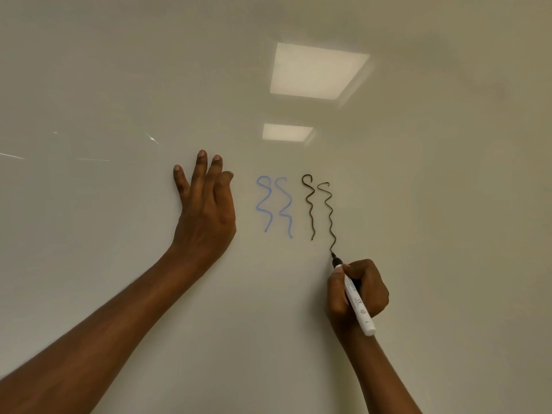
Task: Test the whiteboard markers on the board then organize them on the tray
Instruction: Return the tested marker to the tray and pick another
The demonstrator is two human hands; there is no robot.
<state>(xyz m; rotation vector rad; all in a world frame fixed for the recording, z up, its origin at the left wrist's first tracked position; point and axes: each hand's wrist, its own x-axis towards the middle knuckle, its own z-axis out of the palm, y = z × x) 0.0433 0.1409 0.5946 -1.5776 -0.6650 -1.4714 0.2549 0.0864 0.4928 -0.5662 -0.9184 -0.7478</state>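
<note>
Head view — right hand grips marker, label unreadable; left hand released, fingers straight, on whiteboard.

The left hand lies flat at frame centre, fingers straight and spread. The right hand, lower right, is curled in a writing grip.

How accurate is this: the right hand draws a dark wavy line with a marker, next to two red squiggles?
One slip: the head view shows the two squiggles are blue, not red. The right hand does draw a dark wavy line with a marker.
</note>
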